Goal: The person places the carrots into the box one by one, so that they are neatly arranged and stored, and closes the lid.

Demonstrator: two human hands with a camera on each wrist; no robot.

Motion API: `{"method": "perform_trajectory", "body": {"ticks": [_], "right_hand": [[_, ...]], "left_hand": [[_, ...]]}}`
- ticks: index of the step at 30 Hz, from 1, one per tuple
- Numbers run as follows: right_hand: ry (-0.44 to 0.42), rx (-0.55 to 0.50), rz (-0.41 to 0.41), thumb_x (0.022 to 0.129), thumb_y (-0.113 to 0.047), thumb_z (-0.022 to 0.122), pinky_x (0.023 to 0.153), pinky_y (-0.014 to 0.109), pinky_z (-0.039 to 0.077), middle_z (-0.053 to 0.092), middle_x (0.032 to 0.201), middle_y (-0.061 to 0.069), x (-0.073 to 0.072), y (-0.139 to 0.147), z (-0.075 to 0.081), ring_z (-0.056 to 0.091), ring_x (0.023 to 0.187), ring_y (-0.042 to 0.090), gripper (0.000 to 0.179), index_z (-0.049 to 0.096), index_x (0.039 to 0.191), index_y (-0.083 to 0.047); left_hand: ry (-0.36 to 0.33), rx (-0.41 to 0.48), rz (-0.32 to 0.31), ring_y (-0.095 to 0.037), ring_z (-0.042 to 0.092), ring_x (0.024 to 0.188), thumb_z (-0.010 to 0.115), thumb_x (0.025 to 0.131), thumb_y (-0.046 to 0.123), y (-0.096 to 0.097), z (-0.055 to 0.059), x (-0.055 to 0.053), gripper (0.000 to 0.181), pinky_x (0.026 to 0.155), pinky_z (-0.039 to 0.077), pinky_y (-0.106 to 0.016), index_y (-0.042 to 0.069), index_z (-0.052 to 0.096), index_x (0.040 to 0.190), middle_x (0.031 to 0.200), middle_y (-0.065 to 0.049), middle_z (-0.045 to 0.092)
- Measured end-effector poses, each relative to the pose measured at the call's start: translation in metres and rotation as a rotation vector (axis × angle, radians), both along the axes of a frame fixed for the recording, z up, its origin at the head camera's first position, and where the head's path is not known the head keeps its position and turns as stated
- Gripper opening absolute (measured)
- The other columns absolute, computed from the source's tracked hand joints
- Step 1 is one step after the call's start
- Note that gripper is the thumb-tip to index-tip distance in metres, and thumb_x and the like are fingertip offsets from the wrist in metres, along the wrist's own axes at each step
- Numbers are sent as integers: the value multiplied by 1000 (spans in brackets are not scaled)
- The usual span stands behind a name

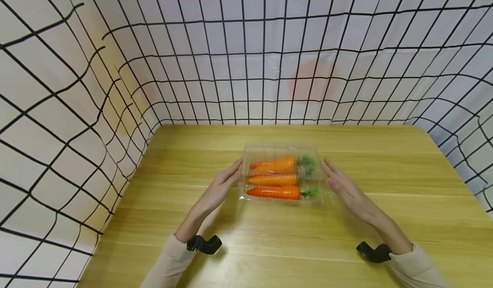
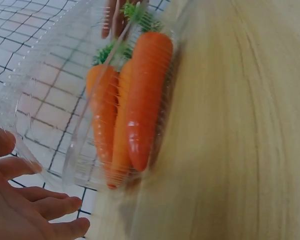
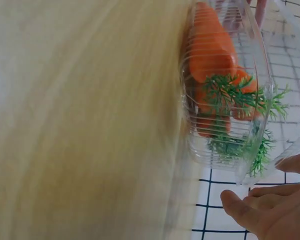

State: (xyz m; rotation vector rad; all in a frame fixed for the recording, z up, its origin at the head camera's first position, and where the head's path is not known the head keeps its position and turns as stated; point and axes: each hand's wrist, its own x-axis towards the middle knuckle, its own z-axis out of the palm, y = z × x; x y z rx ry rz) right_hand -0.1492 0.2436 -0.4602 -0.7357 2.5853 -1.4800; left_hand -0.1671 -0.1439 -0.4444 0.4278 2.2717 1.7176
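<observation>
A clear plastic clamshell box [image 1: 283,149] sits mid-table, with several orange carrots [image 1: 271,179] lying side by side in it. Their feathery green tops [image 3: 227,95] point to the right end. At the box's left end is my left hand [image 1: 217,189], its fingers extended and fingertips right at the plastic wall. My right hand [image 1: 352,196] mirrors it at the right end, fingers stretched along the side. In the left wrist view, the fingers [image 2: 55,207] are spread beside the box's clear upper part. The right wrist view shows the thumb [image 3: 295,164] close to the rim.
The wooden table [image 1: 269,245] has a light, yellowish grain. Black wire grid panels [image 1: 254,65] with white sheeting behind them stand along its back and both sides. A black wrist device [image 1: 208,245] is strapped to each forearm.
</observation>
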Motion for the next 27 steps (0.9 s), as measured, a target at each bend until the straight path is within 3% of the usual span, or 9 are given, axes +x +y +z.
{"method": "perform_trajectory", "body": {"ticks": [5,9,12,16,19,23,27], "right_hand": [[-32,0,-2,113,-17,34,114,85,1,-2,173,22,5,-2,-4,-2,155,58,58,14,165,-1],[-72,9,-7,113,-19,36,116,83,1,-1,173,25,8,-5,-6,-3,156,57,61,11,167,-6],[-96,10,-2,113,-20,37,116,83,0,-1,172,26,10,-7,-8,-4,156,57,62,10,167,-9],[-115,-3,7,113,-20,36,115,83,-1,-2,172,28,13,-8,-12,-6,155,58,62,8,167,-10],[-132,-7,5,114,-20,35,117,79,-1,-2,171,29,15,-8,-14,-5,156,57,61,7,167,-9],[-148,5,-12,114,-23,34,121,71,-2,-1,172,27,18,-9,-16,-2,156,56,61,7,168,-11],[-142,11,-24,114,-23,34,118,78,1,2,172,28,21,-9,-16,-1,155,58,60,9,168,-13]], "left_hand": [[-2,6,8,-32,26,158,39,113,22,2,-4,1,53,130,18,-56,18,28,165,171,-9,26],[14,-44,61,-36,47,144,43,112,18,4,-7,2,53,123,34,-58,20,33,163,163,-15,42],[29,-101,99,-29,56,127,47,110,16,5,-8,2,53,110,47,-49,24,37,162,147,-16,57],[36,-123,101,-21,58,98,49,109,12,5,-11,3,56,83,51,-31,24,37,162,117,-16,62],[26,-89,72,-20,56,80,48,109,8,4,-14,3,57,69,51,-29,20,34,163,102,-17,62],[17,-50,33,-18,56,72,47,108,4,3,-17,3,58,67,55,-31,15,31,164,93,-18,61],[20,-33,20,-17,54,70,46,109,4,3,-18,5,58,66,55,-31,12,31,164,87,-16,58]]}}
